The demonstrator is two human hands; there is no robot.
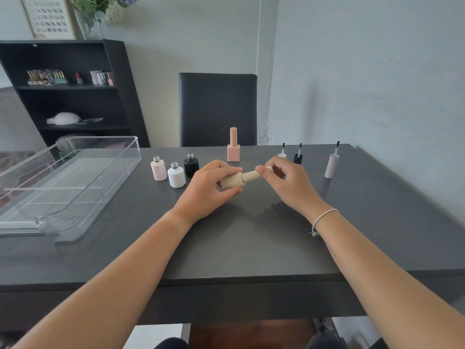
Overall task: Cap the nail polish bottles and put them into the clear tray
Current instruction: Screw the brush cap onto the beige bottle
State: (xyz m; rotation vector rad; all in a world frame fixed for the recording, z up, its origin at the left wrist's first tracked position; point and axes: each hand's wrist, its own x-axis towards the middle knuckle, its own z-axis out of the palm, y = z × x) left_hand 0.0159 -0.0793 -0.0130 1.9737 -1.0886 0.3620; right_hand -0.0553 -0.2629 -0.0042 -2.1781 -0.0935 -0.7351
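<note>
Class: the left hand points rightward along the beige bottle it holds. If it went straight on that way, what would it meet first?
Most likely the right hand, which grips the beige bottle's ribbed cap just beyond the left hand's fingers.

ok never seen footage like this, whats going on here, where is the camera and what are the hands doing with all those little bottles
There is no machine here: the one picture comes from a camera worn on a person's head, looking down at their own two bare hands over a dark table.

The left hand grips a beige bottle, held tipped on its side above the table. The right hand pinches its ribbed beige cap, which sits at the bottle's neck.

Standing uncapped on the table are a pale pink bottle, a white bottle and a black bottle. A peach bottle already wears its cap. To the right, three loose caps stand brush-up: cream, black and pale lilac. The clear tray on the left holds no bottles.
</note>
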